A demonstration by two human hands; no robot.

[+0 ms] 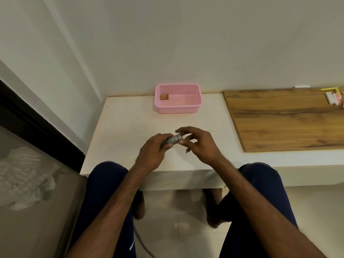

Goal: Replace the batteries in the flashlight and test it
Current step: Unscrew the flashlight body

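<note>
A small silver flashlight lies slanted in my left hand, which is wrapped around its body above the white table. My right hand meets the flashlight's right end, fingertips pinched around that end, the other fingers spread. Whether a cap is on or off is hidden by the fingers. Several gold-coloured batteries lie together in the back left corner of the pink basket at the far side of the table.
A wooden board covers the table's right part, with white and pink chalk sticks at its far right corner. The wall stands close behind the basket. My knees press against the table's front edge. Small dark specks lie near my right hand.
</note>
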